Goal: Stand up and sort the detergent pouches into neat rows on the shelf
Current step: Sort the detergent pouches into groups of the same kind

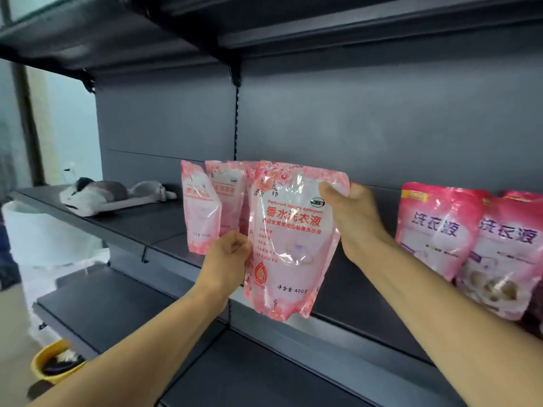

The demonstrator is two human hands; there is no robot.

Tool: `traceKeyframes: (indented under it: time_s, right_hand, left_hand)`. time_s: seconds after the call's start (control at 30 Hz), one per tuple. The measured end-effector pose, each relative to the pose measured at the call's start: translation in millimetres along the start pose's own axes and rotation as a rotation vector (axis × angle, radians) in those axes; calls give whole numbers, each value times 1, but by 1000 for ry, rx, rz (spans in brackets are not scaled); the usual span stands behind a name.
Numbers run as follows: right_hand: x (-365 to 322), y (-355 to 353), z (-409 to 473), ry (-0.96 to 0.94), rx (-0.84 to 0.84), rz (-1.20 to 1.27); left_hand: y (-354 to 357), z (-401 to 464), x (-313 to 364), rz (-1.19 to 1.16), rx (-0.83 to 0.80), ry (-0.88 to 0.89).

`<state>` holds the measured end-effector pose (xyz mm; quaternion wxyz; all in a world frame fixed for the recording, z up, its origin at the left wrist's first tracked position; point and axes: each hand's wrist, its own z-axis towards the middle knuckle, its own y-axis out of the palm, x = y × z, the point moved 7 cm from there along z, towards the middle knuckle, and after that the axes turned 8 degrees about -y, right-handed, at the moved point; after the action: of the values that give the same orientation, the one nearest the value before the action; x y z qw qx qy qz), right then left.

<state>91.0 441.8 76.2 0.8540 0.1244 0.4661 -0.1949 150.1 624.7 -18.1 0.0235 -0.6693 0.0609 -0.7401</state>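
Detergent pouches stand on a dark metal shelf (164,227), the biggest thing in sight, which runs from the left edge toward the lower right under another shelf board overhead. On its right part two deeper pink pouches (440,230) lean against each other; the farther right one is cut off by the frame edge. Near the middle, two pale pink pouches (199,210) stand upright side by side close to the back panel, the rear one largely hidden behind what is held in front.

That held pouch (289,239), pale pink with red print and a clear window, hangs upright in the air in front of the shelf edge, its bottom below the shelf lip. The right hand (349,218) grips its upper right corner, thumb across the front, fingers curled out of sight behind. The left hand (229,257) is curled around the pouch's left edge at mid-height; its fingertips are hidden behind the film.

At the shelf's far left lie pale garments (117,195) in a loose heap, blurred and hard to make out. Below, on the floor at lower left, a yellow basin (50,365) holds something dark that cannot be identified.
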Motion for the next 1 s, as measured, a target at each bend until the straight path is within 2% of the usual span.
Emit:
traceKeyframes:
  time_s: [0.27, 0.4, 0.5, 0.7, 0.8, 0.9, 1.0]
  right_hand:
    - [69, 62, 66, 29, -49, 12]
    - [84, 81, 86, -28, -82, -101]
    - [92, 88, 98, -74, -74, -185]
    - [100, 96, 95, -44, -72, -104]
    - [102, 91, 87, -55, -107, -67]
    - [118, 85, 68, -18, -211, -103]
    - [142, 84, 48, 102, -266, -147]
  left_hand:
    - [-17, 99, -31, 38, 79, -69]
    - [-23, 132, -40, 51, 118, -65]
    - [-23, 148, -46, 47, 125, -64]
    - [-24, 152, -50, -6, 97, -9]
    - [-22, 145, -54, -20, 24, -8]
    - [-14, 133, -63, -50, -149, -2]
    - [-4, 127, -72, 101, -256, 51]
